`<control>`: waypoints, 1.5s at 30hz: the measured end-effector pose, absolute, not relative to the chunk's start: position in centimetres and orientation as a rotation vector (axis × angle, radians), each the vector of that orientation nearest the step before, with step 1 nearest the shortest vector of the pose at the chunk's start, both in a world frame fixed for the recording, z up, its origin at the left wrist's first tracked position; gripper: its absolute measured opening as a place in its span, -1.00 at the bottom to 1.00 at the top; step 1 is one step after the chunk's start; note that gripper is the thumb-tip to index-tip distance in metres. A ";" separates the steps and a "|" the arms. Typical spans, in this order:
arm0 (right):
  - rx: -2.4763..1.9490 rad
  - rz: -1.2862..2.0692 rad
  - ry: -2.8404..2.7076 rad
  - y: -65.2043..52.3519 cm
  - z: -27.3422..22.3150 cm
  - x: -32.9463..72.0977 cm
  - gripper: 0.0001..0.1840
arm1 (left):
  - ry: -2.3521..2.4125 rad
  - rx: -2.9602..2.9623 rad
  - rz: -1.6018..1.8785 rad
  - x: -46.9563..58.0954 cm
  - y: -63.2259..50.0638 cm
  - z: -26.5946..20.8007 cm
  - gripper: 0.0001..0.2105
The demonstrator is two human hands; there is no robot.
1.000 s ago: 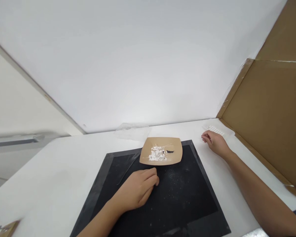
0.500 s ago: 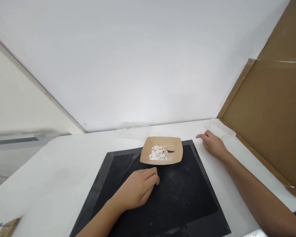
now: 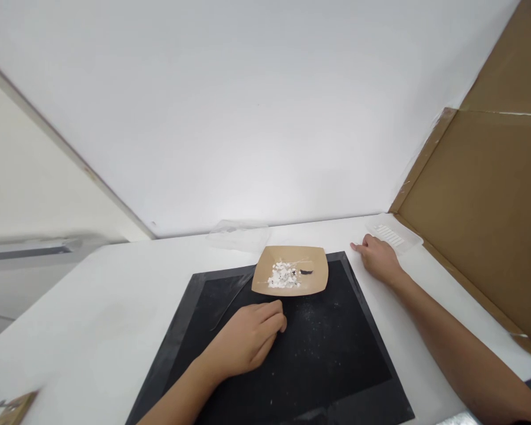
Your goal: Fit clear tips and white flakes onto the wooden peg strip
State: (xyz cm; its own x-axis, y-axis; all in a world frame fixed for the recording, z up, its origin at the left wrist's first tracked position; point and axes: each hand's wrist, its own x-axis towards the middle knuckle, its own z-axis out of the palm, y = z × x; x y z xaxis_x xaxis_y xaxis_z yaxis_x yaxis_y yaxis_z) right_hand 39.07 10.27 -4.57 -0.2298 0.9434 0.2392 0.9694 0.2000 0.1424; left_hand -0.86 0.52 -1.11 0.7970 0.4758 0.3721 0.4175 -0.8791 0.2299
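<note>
My left hand (image 3: 251, 336) rests on the black mat (image 3: 340, 366), its fingers curled in, just below the tan tray (image 3: 314, 286). Whatever its fingers may hold is hidden. In that shallow tray lie a heap of small white flakes (image 3: 284, 275) and a dark strip (image 3: 306, 272). My right hand (image 3: 378, 258) is on the white table to the right of the mat. One digit stretches left and the others bend under; I see nothing held. Close behind it sits a clear plastic tray (image 3: 409, 239) with a row of white pieces (image 3: 389, 235).
Crumpled clear plastic (image 3: 239, 235) lies against the back wall. A thin dark rod (image 3: 230, 304) slants across the mat left of the tan tray. Cardboard (image 3: 482, 206) stands along the right side. A wooden item (image 3: 16, 408) is at the lower left, and something silvery (image 3: 462, 418) at the bottom right.
My right hand has shifted very slightly to the left, its digits a little closer together. My left hand and the tan tray show no clear movement.
</note>
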 end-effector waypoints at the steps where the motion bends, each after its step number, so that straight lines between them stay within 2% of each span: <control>1: -1.879 -0.401 -2.360 10.1 -4.5 39.2 -0.49 | 0.715 2.849 0.644 -0.9 0.5 -1.1 -0.77; 10: -1.809 -0.393 -2.369 10.0 -4.7 39.5 -0.41 | 0.712 2.843 0.633 -0.9 0.6 -1.2 -0.78; 22: -1.650 -0.397 -2.319 9.5 -4.2 39.2 -0.46 | 0.708 2.845 0.641 -0.9 0.6 -1.4 -0.78; 26: -1.622 -0.428 -2.196 8.9 -3.3 38.9 -0.43 | 0.708 2.843 0.649 -0.9 0.5 -1.2 -0.78; 30: -1.602 -0.434 -2.032 8.2 -2.5 38.6 -0.49 | 0.707 2.847 0.650 -0.9 0.5 -1.1 -0.78; 33: -1.491 -0.289 -1.837 7.7 -1.9 38.1 -0.58 | 0.709 2.862 0.659 -0.8 0.5 -1.2 -0.77; 38: -1.341 0.139 -1.460 7.0 -1.0 36.7 -0.57 | 0.735 2.865 0.729 -0.7 0.3 -1.1 -0.78; 42: -1.212 0.363 -1.407 6.3 -0.5 35.4 -0.66 | 0.809 2.832 0.797 -0.6 0.1 -0.6 -0.80; 45: -1.106 0.528 -1.384 5.7 -0.2 34.2 -0.64 | 0.895 2.763 0.906 -0.4 -0.1 -0.5 -0.79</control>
